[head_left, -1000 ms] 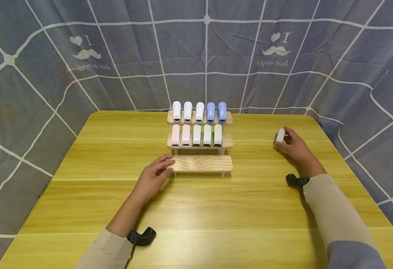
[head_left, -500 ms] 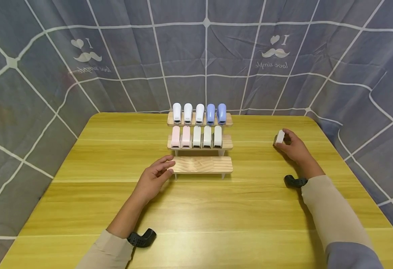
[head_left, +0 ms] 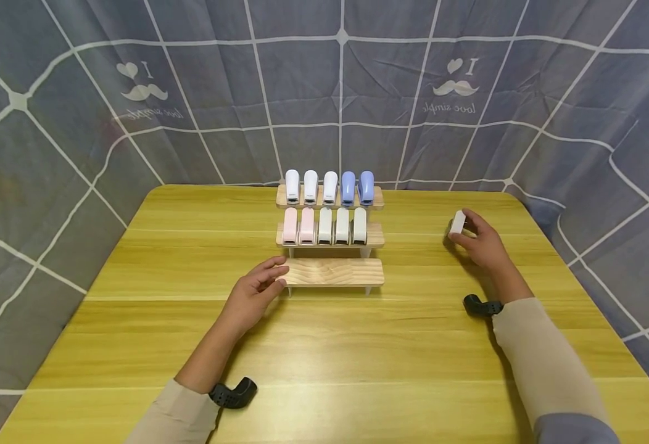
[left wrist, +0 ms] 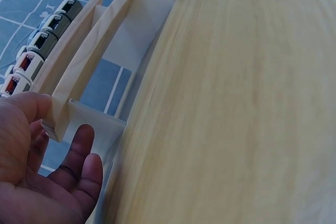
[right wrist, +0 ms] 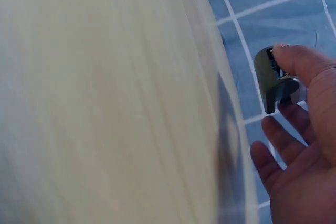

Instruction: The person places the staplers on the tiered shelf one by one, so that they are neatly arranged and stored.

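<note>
My right hand (head_left: 485,245), over the table's right side, pinches a small whitish stapler (head_left: 458,223) between thumb and fingers. From the right wrist view, that stapler (right wrist: 269,80) shows a dark grey-green shell, tilted, with the other fingers spread below. A three-tier wooden display stand (head_left: 335,272) stands at the centre. At the left end of its lowest board, my left hand (head_left: 252,298) holds on; in the left wrist view the thumb (left wrist: 35,104) lies against the board's end and the fingers are around and below it.
Three white staplers (head_left: 310,186) and two blue staplers (head_left: 348,187) fill the top tier. Along the middle tier stand two pink staplers (head_left: 290,226) and three pale grey-green ones (head_left: 342,226). A grey checked curtain (head_left: 302,80) surrounds the yellow wooden table (head_left: 358,364).
My right hand has shifted slightly left with the stapler, which now appears raised off the table with its shadow beside it. The left hand stays at the stand.
</note>
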`<state>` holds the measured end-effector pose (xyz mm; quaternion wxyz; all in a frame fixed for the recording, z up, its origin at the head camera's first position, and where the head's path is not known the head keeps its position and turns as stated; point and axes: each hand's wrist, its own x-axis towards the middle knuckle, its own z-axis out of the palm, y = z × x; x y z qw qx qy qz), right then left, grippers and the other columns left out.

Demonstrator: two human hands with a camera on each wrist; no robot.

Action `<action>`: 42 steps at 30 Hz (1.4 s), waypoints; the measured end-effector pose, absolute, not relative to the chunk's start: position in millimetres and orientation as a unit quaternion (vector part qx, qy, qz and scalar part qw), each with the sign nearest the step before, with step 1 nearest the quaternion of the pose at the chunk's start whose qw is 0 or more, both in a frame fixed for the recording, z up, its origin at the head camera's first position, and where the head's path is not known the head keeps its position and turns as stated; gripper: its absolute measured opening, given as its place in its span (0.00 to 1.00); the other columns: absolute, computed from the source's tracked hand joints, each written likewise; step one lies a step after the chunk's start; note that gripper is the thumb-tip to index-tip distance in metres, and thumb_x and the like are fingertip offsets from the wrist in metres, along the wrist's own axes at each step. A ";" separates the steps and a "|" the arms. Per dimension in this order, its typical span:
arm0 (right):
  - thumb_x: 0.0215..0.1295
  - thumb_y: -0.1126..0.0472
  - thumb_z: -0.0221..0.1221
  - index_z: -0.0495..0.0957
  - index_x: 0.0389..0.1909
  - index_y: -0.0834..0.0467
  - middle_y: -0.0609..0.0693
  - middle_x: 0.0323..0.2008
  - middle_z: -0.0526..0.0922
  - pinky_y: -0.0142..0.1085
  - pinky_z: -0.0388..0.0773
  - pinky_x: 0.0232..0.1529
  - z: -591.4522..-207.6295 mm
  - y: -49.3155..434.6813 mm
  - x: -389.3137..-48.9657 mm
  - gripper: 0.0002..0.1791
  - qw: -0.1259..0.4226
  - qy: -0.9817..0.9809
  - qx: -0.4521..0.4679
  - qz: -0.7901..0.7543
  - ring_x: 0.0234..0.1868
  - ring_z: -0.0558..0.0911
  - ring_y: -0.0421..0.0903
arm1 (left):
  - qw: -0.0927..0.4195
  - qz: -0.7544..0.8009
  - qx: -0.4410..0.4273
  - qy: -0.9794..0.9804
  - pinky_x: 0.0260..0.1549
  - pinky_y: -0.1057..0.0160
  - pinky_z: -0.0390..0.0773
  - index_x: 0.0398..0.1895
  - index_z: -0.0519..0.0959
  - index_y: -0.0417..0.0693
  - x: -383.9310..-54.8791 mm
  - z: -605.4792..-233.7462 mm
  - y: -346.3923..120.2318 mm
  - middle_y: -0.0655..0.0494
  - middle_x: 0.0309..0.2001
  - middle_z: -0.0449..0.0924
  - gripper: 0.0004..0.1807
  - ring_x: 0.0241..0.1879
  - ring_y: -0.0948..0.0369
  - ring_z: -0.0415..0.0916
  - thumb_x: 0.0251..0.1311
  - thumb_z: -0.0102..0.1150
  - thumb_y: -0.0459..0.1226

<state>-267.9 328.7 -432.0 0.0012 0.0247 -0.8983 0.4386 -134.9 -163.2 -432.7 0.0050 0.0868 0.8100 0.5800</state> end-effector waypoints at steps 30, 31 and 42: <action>0.66 0.61 0.65 0.60 0.75 0.59 0.62 0.63 0.73 0.52 0.70 0.55 -371.0 243.6 -228.2 0.39 0.081 -0.881 0.171 0.434 0.61 0.73 0.58 | -0.002 0.581 0.092 0.809 0.54 0.68 0.71 0.59 0.80 0.40 -136.1 -433.7 -162.8 0.56 0.68 0.70 0.17 0.65 0.54 0.68 0.70 0.58 0.36; 0.65 0.62 0.66 0.60 0.75 0.60 0.62 0.63 0.74 0.55 0.69 0.55 -369.9 241.0 -227.0 0.39 0.084 -0.880 0.175 0.434 0.61 0.73 0.58 | -0.002 0.580 0.091 0.809 0.54 0.68 0.71 0.59 0.80 0.40 -136.2 -433.7 -162.7 0.56 0.68 0.70 0.17 0.66 0.54 0.68 0.70 0.58 0.36; 0.61 0.64 0.69 0.65 0.72 0.63 0.61 0.58 0.78 0.52 0.72 0.52 -370.0 218.3 -218.9 0.39 0.103 -0.873 0.204 0.431 0.56 0.76 0.56 | 0.001 0.590 0.089 0.803 0.53 0.71 0.70 0.59 0.80 0.39 -135.8 -432.8 -162.0 0.55 0.68 0.70 0.17 0.66 0.54 0.67 0.70 0.58 0.35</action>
